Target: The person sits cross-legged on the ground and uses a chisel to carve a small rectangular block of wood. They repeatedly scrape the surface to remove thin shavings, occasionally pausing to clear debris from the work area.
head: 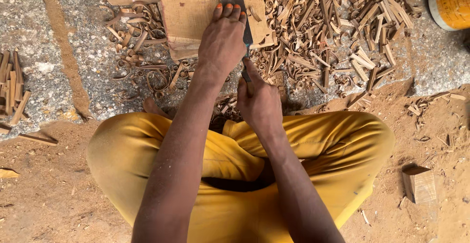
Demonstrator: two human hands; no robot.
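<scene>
My left hand (pixel 223 40) presses flat on a dark metal blade (pixel 245 25) that lies on a light wooden block (pixel 188 13) in front of me. The fingertips reach the blade's far end. My right hand (pixel 259 103) grips the blade's near end, where its handle is hidden inside the fist. Both arms stretch forward over my crossed legs in yellow trousers (pixel 342 145).
Curled wood shavings and small cut strips (pixel 338 32) cover the stone floor to the right of the block and some to its left. A yellow bucket (pixel 451 0) stands at the top right. A small wooden block (pixel 420 184) lies on sawdust at the right. Thin sticks (pixel 12 86) lie at the far left.
</scene>
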